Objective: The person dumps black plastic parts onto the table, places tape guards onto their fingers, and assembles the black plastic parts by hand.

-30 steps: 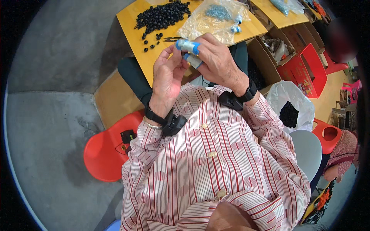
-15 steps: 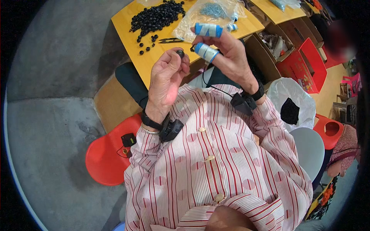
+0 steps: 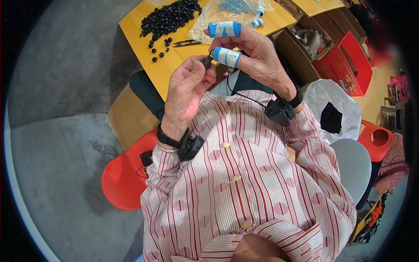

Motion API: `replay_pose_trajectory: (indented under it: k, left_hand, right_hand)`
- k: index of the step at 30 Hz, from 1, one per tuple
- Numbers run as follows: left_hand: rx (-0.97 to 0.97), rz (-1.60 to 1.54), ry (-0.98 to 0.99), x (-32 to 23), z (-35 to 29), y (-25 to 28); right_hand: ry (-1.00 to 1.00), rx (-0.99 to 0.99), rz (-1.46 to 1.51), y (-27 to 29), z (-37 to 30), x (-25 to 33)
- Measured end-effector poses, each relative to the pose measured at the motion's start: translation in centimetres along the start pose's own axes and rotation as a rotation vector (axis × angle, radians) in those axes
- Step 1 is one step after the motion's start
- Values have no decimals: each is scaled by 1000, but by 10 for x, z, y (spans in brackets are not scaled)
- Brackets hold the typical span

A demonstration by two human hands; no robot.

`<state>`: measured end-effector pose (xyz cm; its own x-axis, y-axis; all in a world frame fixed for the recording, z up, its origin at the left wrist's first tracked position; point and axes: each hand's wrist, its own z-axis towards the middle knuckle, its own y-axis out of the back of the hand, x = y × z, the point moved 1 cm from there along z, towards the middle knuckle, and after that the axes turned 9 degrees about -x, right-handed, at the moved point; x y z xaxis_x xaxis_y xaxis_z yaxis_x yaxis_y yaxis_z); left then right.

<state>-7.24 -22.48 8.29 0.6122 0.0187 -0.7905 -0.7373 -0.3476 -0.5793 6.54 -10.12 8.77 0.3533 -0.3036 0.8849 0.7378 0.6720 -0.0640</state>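
My left hand [image 3: 185, 87] pinches a round black bead [image 3: 206, 63] between thumb and forefinger, just beyond the table's near edge. Blue and white tape wraps the thumb and forefinger of my right hand [image 3: 259, 54]. Its closed thumb and finger meet the bead's upper side with a small dark bit between them, too small to name. Beyond my left hand, black-handled thread snips [image 3: 187, 43] lie on the yellow table [image 3: 163, 83]. Several loose black beads [image 3: 161, 55] sit beside them, in front of a large pile of black beads [image 3: 172, 17].
A clear plastic bag [image 3: 203, 26] holds small light blue pieces at the table's far side. Cardboard boxes [image 3: 286, 48] and a red box [image 3: 349, 65] stand to the right. Nearer are a white-lined bin [image 3: 314, 102] and a red stool [image 3: 120, 185]. Another person's sleeve [image 3: 395, 153] shows far right.
My right hand has moved left and down, so its taped thumb tip now reaches the bead. My left hand still holds the bead. The whole view has shifted slightly.
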Motion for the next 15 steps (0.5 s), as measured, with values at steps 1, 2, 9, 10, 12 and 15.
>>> replay_pose_trajectory:
  k: [1, 2, 9, 10, 12, 15]
  left_hand:
    - [2, -1, 14, -1, 1, -1]
    - [4, -1, 28, -1, 2, -2]
    - [-30, 37, 34, -1, 1, -2]
    - [-27, 31, 40, -2, 1, -2]
    - [-24, 22, 46, -3, 1, -2]
    - [-5, 28, 45, -1, 1, -3]
  right_hand:
    - [7, -2, -14, 1, 1, 0]
    - [14, -3, -27, 1, 2, 0]
    - [-36, 25, -70, 1, 2, -2]
    - [-29, 25, -70, 1, 3, -2]
    - [-21, 26, -73, -1, 4, -1]
    - [-47, 33, -74, -1, 2, -1]
